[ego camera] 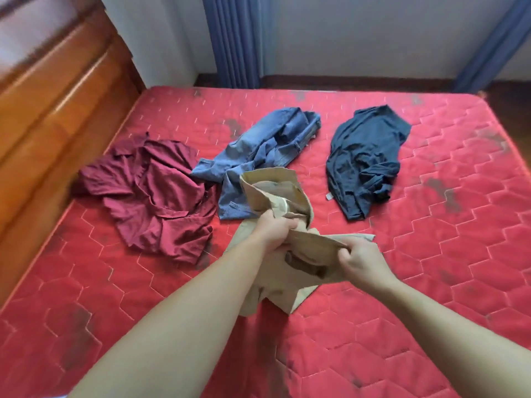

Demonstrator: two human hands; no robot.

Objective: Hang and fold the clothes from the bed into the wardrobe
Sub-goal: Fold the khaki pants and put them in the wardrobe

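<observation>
Near the mattress's (373, 282) front edge, mid-width, both hands hold beige trousers (287, 202) lifted off the surface.
Left hand (273, 229) has fingers curled round a bunched part of the fabric; right hand (360, 261) pinches a stretched edge of the same garment, lower end drooping onto the mattress. Maroon shirt (152, 193) lies crumpled toward the left edge, blue jeans (258, 150) heaped at centre touching the maroon shirt, navy top (365, 159) apart toward the right. Wooden headboard (57, 110) along the left edge; blue curtains (232, 38) beyond the far edge.
</observation>
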